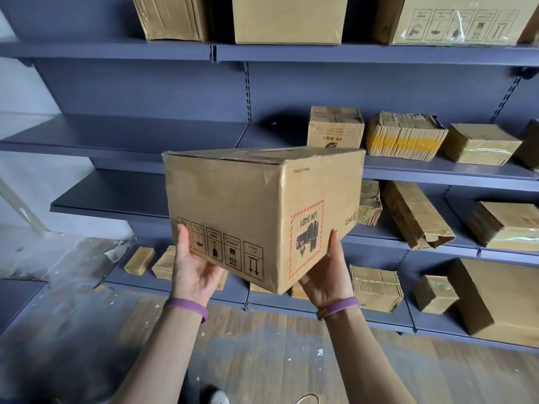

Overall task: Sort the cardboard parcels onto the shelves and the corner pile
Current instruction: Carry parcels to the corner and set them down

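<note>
Shelving of grey-blue metal (116, 49) spanned the view in several tiers above a worn wooden floor (262, 345). At lower left, a small flat tan packet (139, 260) lay on the bottom tier with a second taped packet (164, 262) just beside it.

The left hand (194, 266), wearing a purple wristband (186, 307), gripped the lower left corner of a brown cardboard parcel (248, 199). Its thumb lay up the face printed with a row of handling symbols, and its fingers were hidden beneath. The parcel was held in the air at centre, in front of the shelving, tilted with one vertical edge towards the camera. Its printing, including a red-dashed label reading UN 3481, appeared upside down. The right hand (326, 275), wearing a matching wristband (339, 306), gripped the lower right corner likewise, thumb against the labelled face. The hands were well apart, each clamped on the parcel from below.

To the right, the tiers carried further cardboard:
- **Top tier:** a taped carton (172, 16), a plain large carton (288, 18) and a carton with symbols under clear tape (455, 20).
- **Second tier:** a small upright printed box (335, 128), a crumpled box banded in yellow tape (405, 138) and a flat taped box (481, 144).
- **Third tier:** a long torn carton (414, 214) lying aslant, near a squat box (507, 225).
- **Bottom tier:** a bundle of folded cardboard (374, 287), a small cube box (434, 293) and a large plain box (501, 301).
</note>
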